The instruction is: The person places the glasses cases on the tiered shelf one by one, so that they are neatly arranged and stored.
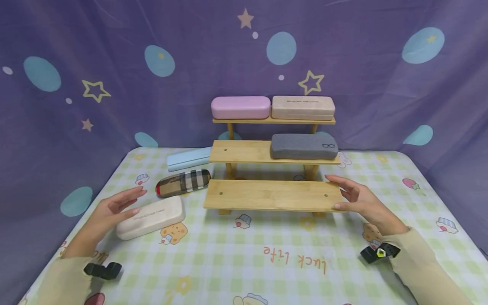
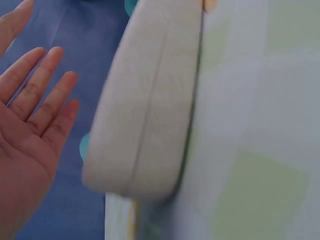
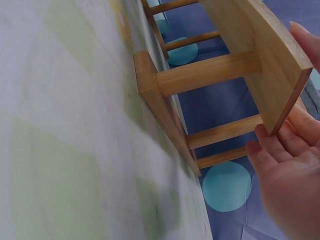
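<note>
A wooden three-tier display stand (image 1: 268, 195) stands on the table. At the right end of its lowest board is my right hand (image 1: 362, 203), with the thumb by the front corner and the fingers at the far corner. The right wrist view shows the fingertips (image 3: 267, 142) against the board's end (image 3: 292, 100). My left hand (image 1: 112, 214) hovers beside a cream glasses case (image 1: 152, 218), fingers extended and the palm holding nothing. In the left wrist view, a gap separates that hand (image 2: 32, 115) from the case (image 2: 142, 110).
A plaid glasses case (image 1: 183, 183) and a light blue case (image 1: 189, 159) lie left of the stand. Pink (image 1: 241, 107) and beige (image 1: 303, 108) cases sit on the top tier, a grey one (image 1: 303, 146) on the middle. A purple curtain (image 1: 213, 55) hangs behind.
</note>
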Motion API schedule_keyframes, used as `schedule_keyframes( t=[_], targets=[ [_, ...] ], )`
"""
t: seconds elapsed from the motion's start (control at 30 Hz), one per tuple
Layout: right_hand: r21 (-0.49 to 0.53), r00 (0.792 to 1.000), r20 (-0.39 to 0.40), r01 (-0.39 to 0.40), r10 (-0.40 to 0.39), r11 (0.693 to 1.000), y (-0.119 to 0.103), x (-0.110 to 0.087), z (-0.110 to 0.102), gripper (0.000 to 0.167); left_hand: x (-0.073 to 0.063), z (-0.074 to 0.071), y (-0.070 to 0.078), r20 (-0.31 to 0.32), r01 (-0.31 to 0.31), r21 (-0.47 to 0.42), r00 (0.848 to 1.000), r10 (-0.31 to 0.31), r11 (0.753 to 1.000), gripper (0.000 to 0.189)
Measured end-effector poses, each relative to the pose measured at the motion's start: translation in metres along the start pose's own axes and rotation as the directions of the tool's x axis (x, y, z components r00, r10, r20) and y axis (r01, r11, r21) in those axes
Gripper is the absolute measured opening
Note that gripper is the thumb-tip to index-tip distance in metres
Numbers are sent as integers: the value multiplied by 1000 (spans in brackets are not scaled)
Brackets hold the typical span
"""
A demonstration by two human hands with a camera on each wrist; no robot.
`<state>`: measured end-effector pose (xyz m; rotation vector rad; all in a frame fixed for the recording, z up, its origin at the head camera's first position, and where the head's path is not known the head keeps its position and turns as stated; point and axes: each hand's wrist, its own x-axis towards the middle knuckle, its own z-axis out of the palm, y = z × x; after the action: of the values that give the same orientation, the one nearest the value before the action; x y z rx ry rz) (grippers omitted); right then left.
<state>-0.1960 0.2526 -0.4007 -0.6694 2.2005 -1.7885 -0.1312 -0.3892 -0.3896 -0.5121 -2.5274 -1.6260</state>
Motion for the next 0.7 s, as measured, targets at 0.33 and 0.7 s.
schedule_keyframes(
  t=[0.33,0.7],
  targets=[
    [-33,1000,16,15,-14,999,4,0,-2,72,-16,-11,-7,40,166,29,985,-167,986,54],
    [-15,998,41,51,-50,999,7,0,-2,72,-23,-17,-33,235,167,-206,965,-116,964,64]
  ],
)
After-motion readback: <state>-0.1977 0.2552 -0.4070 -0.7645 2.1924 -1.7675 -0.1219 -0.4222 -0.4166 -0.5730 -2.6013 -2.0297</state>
